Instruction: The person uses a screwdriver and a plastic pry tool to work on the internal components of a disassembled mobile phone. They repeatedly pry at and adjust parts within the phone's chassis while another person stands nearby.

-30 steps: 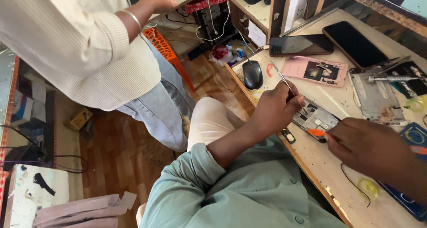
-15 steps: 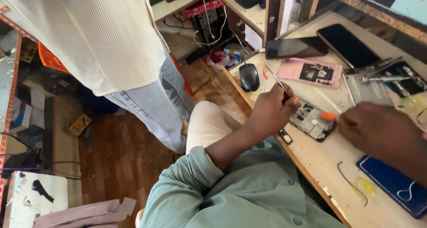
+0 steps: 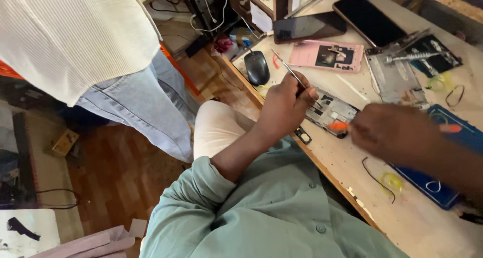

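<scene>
An opened phone frame [image 3: 336, 113] lies on the worn table [image 3: 352, 162], its insides showing. My left hand [image 3: 286, 106] rests at the frame's left end and grips thin metal tweezers [image 3: 288, 69] that stick up and away. My right hand [image 3: 395, 135] is blurred at the frame's right end. It holds an orange-handled tool [image 3: 338, 126] whose tip touches the frame's near edge. My green sleeve [image 3: 201, 187] and pale knee [image 3: 216, 127] fill the lower middle.
A standing person in a cream top [image 3: 75, 31] and jeans is close on the left. On the table lie a black mouse [image 3: 256, 67], a pink phone back [image 3: 327, 54], two dark-screened phones [image 3: 370, 19], a dismantled device [image 3: 395, 77], a blue mat [image 3: 443, 187] and loose wires [image 3: 382, 180].
My right hand has moved left onto the phone frame with the orange tool. My left hand stays on the frame with the tweezers. The standing person has shifted across the left side of the view.
</scene>
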Available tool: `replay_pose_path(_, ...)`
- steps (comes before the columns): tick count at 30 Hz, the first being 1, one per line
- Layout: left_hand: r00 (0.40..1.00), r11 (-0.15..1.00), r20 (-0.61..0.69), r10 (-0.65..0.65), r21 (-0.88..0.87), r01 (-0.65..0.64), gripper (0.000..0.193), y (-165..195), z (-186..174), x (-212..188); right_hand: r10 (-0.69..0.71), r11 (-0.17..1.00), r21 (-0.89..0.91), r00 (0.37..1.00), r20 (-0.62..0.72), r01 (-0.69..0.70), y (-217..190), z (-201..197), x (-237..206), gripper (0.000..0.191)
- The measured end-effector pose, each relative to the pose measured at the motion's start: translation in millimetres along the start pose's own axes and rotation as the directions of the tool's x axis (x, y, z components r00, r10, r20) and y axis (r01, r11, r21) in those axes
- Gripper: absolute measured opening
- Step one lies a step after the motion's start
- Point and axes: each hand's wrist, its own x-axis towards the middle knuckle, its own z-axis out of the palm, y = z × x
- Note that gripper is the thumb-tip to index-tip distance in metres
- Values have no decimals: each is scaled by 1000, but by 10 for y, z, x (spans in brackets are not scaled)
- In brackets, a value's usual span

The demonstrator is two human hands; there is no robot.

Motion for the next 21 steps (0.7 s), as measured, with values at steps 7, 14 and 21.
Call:
replay_pose_path(7, 1000, 999, -14, 21, -41, -22, 21, 12, 4, -4, -129, 979, -179, 973, -193, 94, -59, -7, -17, 23)
replay_pose_path(14, 999, 1000, -30, 15, 6, -15, 22, 19, 27, -12, 55, 984, -167, 995, -78, -68, -103, -125, 39, 23)
replay_pose_path(21, 997, 998, -40, 68, -9, -68, 24, -15, 32, -24, -181, 976, -155, 967, -177, 154, -82, -111, -1, 24)
